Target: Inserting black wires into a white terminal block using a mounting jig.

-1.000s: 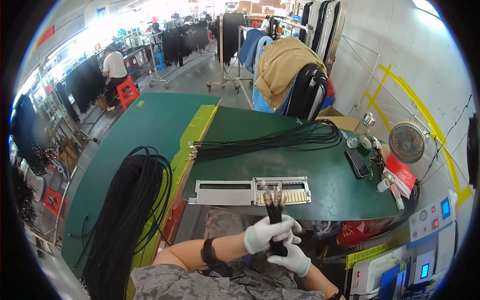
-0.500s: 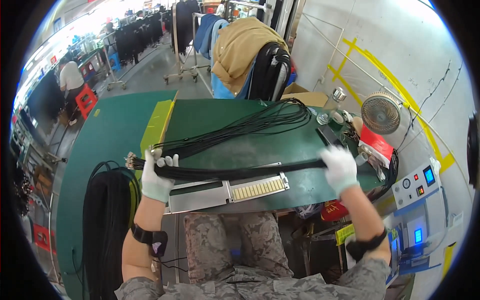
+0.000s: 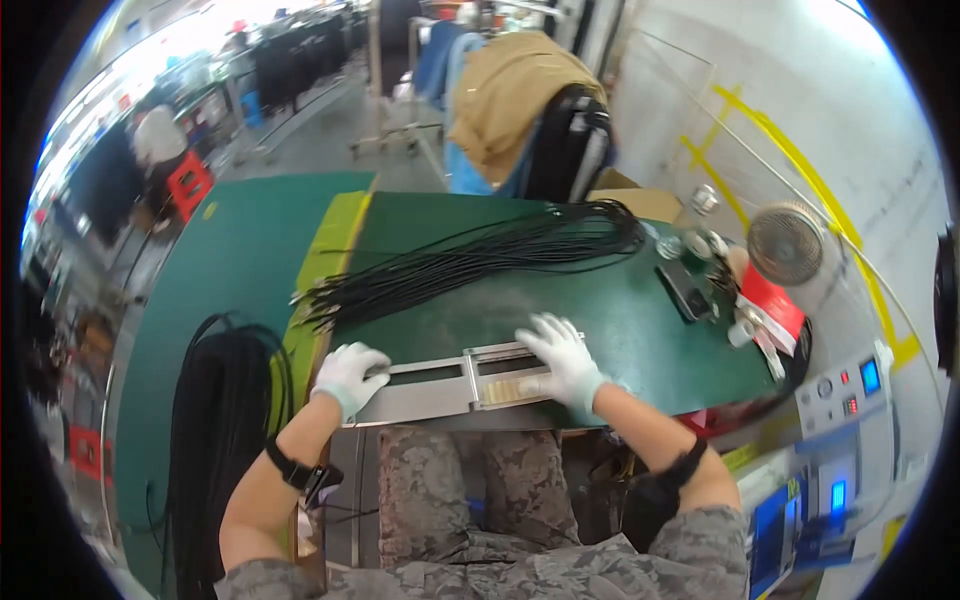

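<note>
one metal frame point(image 3: 428, 398) is lying at the near edge of the green table point(image 3: 655, 360); careless pulling could be tipping it off. the left hand point(image 3: 348, 380) is resting half-curled at one end, grip unclear, the right hand point(image 3: 564, 366) spread, ungripping, over the other. sliding room is showing toward black cables point(image 3: 470, 262).

Fan point(image 3: 786, 245) near wall point(image 3: 880, 150) — red packet point(image 3: 768, 292) below; tan jacket point(image 3: 520, 100) — red stool point(image 3: 188, 183) farther left.
</note>
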Motion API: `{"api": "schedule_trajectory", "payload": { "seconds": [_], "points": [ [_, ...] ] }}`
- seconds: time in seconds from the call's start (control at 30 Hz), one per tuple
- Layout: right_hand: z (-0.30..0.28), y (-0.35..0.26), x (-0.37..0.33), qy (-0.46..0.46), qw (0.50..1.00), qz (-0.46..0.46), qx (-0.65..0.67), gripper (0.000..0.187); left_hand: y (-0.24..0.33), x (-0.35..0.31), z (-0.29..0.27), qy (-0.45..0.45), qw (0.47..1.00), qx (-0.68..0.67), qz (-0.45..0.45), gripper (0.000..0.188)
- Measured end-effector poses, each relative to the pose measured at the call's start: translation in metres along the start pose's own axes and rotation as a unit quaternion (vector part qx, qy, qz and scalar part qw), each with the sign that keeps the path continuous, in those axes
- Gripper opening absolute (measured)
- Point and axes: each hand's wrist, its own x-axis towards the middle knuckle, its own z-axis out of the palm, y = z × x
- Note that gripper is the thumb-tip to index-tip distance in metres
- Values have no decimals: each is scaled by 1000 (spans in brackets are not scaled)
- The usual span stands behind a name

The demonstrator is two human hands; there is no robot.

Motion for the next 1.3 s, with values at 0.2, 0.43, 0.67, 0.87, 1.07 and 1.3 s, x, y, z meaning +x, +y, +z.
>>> {"api": "schedule_trajectory", "payload": {
  "seconds": [0.2, 0.43, 0.67, 0.87, 1.07, 1.3],
  "points": [
    [8, -26, -21, -21, 998, 37, -53, 71, 9, 9, 5, -20, 995, 96, 14, 18],
    [37, 15, 16, 45, 999, -20, -17, 64, 24, -72, 1, -51, 998, 22, -34, 22],
    [39, 21, 22, 82, 995, -50, 27, 62, -13, -111, -100, 275, 940, 112, -168, 36],
    [42, 24, 20, 106, 992, -20, 69, 54, -48, -78, -101, 311, 868, 259, -288, 65],
    [44, 23, 21, 128, 987, -30, 90, 45, -58, -43, -99, 190, 859, 282, -383, 76],
    [42, 26, 23, 133, 984, -33, 111, 41, -105, -60, -99, 396, 867, 87, -289, 51]
  ]
}}
